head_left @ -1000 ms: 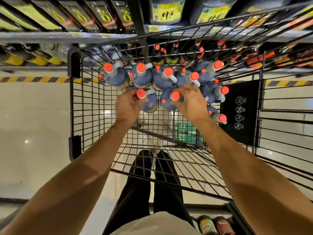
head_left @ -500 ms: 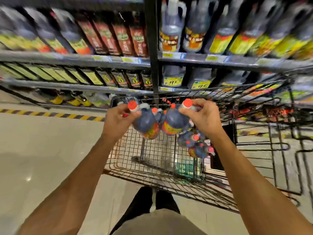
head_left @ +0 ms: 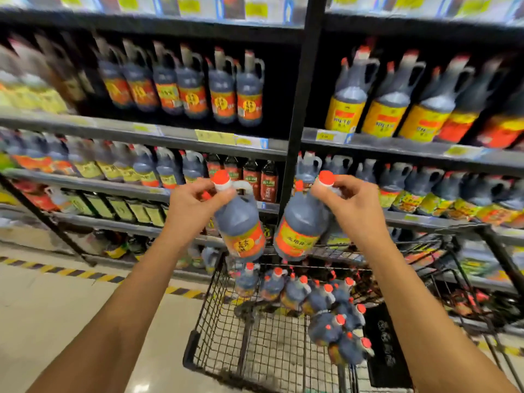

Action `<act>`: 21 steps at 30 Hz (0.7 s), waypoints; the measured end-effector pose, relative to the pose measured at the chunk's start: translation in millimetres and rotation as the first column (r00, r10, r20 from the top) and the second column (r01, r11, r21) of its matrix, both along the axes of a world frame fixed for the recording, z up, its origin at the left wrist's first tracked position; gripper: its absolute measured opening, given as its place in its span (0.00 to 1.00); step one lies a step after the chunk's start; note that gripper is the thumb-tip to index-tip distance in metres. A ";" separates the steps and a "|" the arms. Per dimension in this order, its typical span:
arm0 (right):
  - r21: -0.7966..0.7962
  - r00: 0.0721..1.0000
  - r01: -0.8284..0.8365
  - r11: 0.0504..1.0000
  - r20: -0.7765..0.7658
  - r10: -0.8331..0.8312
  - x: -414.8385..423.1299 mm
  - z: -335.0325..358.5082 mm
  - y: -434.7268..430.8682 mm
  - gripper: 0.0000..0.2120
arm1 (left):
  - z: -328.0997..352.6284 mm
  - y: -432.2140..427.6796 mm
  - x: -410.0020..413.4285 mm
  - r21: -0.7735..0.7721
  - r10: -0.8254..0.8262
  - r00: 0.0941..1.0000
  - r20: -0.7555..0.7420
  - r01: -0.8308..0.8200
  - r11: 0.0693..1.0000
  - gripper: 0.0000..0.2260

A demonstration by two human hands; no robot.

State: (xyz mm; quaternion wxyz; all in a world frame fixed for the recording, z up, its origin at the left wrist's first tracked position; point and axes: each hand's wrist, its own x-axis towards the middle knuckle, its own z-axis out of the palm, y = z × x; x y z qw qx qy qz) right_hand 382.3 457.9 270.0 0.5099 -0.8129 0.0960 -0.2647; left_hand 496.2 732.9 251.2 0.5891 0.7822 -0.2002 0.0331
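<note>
Both bottles are up in the air, one per hand. The left hand (head_left: pixel 195 205) is curled round the neck of the left bottle (head_left: pixel 241 222) just under its orange cap, beside the moulded handle. The right hand (head_left: pixel 354 205) pinches the right bottle (head_left: pixel 300 225) the same way, fingers wrapped below the cap. The two dark bottles hang tilted, caps apart and bases leaning in toward each other, with only a narrow gap between their orange labels. They sit directly above the far rim of the wire cart (head_left: pixel 215 321) and right in front of the black upright post (head_left: pixel 300 109) that splits the shelving, so that post is the edge closest behind them. Down in the basket, the other bottles (head_left: pixel 320 302) crowd along the far side and run down the right wall, while bare mesh shows on the near left. The shelves (head_left: pixel 226 143) are packed edge to edge with similar jugs at hand height on both sides of the post. To the left of the cart the pale floor (head_left: pixel 56 307) runs wide, bordered by a yellow-and-black stripe (head_left: pixel 71 272) at the foot of the shelving. On the right, another wire frame (head_left: pixel 453 251) stands close against the cart.
</note>
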 end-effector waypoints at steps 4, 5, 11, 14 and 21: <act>-0.123 0.999 0.013 0.992 0.048 -0.007 8.6 27.0 56.2 0.08 | 26.1 45.9 10.8 -0.022 -0.043 0.997 0.069 0.045 0.999 0.17; -0.147 0.998 0.019 0.989 0.057 -0.011 11.3 30.7 71.9 0.07 | 30.6 60.0 15.4 -0.027 -0.051 0.995 0.081 0.053 0.998 0.13; -0.275 0.994 0.093 0.957 0.087 -0.072 32.6 41.6 169.5 0.06 | 52.8 152.3 44.8 0.051 -0.157 0.964 0.215 0.150 0.987 0.12; -0.263 0.990 0.117 0.958 0.111 -0.091 43.2 41.3 210.6 0.11 | 56.0 190.8 60.3 0.046 -0.187 0.969 0.164 0.181 0.982 0.04; -0.291 0.990 0.117 0.950 0.106 -0.089 77.7 54.8 265.5 0.04 | 59.8 247.9 91.8 0.050 -0.202 0.967 0.156 0.197 0.979 0.02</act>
